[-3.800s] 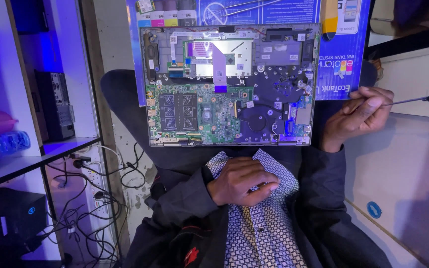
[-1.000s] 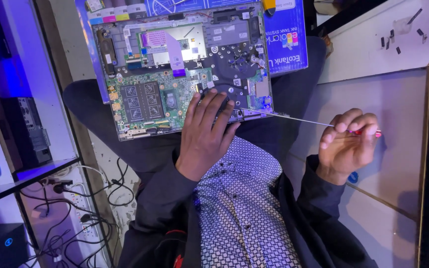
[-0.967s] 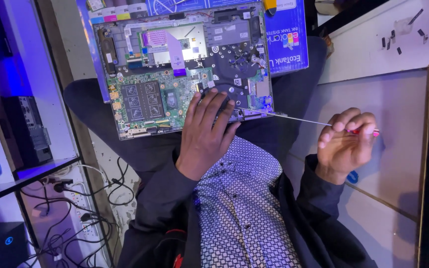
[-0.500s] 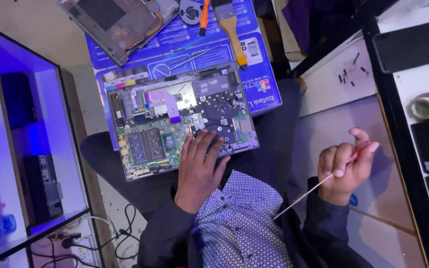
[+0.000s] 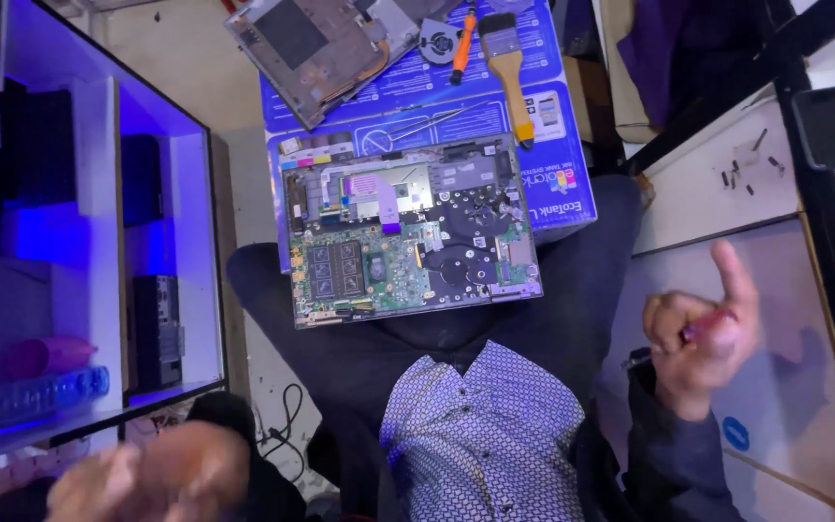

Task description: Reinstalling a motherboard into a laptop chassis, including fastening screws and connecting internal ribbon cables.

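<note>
Right hand [image 5: 700, 336] fist closed round a thin screwdriver [image 5: 664, 346]; left hand [image 5: 152, 476] too blurred to tell its grip; opened laptop [image 5: 413, 230] on lap, circuit boards inside showing.

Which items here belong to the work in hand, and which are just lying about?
In hand:
- opened laptop on the lap
- thin screwdriver in the right hand
- loose screws

Lying about:
- paintbrush
- removed cover panel
- small fan
- water bottle
- left hand, blurred, touching nothing visible
</note>
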